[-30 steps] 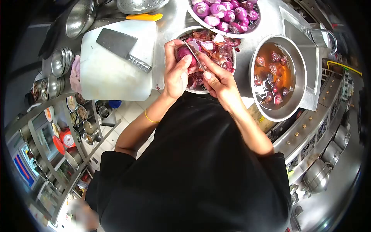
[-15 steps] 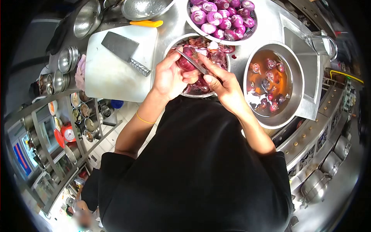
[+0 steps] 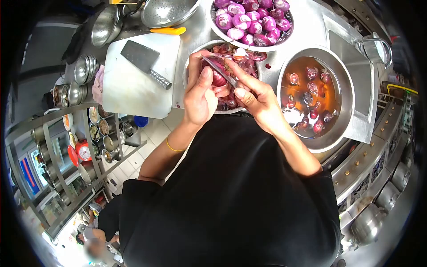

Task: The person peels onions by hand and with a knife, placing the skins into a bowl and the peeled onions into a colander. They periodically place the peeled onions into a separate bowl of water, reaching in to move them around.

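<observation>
My left hand [image 3: 199, 91] is closed around a red onion [image 3: 219, 79], its fingers curled behind and beneath it. In my right hand [image 3: 258, 95] is a small knife [image 3: 218, 70], its blade lying across the onion and pointing up to the left; the handle is hidden in my grip. Both hands are over a colander [image 3: 188, 66] full of onion skins [image 3: 250, 66]. Beyond it, a second colander [image 3: 291, 33] holds many peeled purple onions [image 3: 255, 26]. To the right, unpeeled onions [image 3: 312, 89] sit in brownish water in a large steel basin [image 3: 349, 98].
A white cutting board [image 3: 133, 95] lies to the left with a cleaver [image 3: 141, 55] on it. A yellow-handled tool [image 3: 169, 30] and a perforated bowl [image 3: 169, 11] are behind. The basin stands by a sink [image 3: 362, 84] with a metal jug [image 3: 376, 49]. Another person [image 3: 95, 231] is at lower left.
My left thumb has lifted up in front of the onion as the hand shifted slightly. The knife stays against the onion. The whole view has moved a little.
</observation>
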Action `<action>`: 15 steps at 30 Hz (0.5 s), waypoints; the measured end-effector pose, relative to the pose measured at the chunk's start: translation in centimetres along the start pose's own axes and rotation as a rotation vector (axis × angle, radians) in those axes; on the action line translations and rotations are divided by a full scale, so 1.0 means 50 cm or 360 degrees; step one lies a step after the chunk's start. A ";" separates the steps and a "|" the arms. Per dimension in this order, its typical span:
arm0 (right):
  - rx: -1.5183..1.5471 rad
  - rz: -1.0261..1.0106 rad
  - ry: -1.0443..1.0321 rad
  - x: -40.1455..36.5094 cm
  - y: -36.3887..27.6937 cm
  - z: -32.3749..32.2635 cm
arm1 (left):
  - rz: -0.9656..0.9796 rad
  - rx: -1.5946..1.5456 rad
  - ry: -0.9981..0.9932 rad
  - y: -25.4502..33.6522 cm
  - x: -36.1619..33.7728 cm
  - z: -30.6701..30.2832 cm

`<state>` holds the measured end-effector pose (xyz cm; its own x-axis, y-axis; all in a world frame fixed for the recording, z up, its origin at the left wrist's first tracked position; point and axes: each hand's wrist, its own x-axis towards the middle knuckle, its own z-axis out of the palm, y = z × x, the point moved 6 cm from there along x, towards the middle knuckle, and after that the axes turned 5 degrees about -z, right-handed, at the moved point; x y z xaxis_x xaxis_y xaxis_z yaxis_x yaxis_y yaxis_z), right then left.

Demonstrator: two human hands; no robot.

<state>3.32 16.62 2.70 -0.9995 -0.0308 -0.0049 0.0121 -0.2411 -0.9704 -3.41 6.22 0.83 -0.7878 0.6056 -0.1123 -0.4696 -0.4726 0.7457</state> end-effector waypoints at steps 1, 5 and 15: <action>-0.0014 -0.0042 -0.0035 0.002 -0.006 -0.001 | 0.0001 0.0017 -0.0064 0.004 0.001 0.002; -0.0605 -0.0551 0.0011 0.027 -0.006 -0.017 | -0.0436 -0.0218 -0.0201 0.014 0.006 -0.006; 0.0237 -0.0102 0.0273 0.023 0.052 -0.015 | -0.0139 -0.0069 -0.0185 0.006 0.004 -0.031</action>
<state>2.20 16.67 -0.01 -0.9885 0.1512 0.0022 -0.0599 -0.3780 -0.9239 -4.34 5.20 0.01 -0.6928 0.7146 -0.0967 -0.5532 -0.4407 0.7069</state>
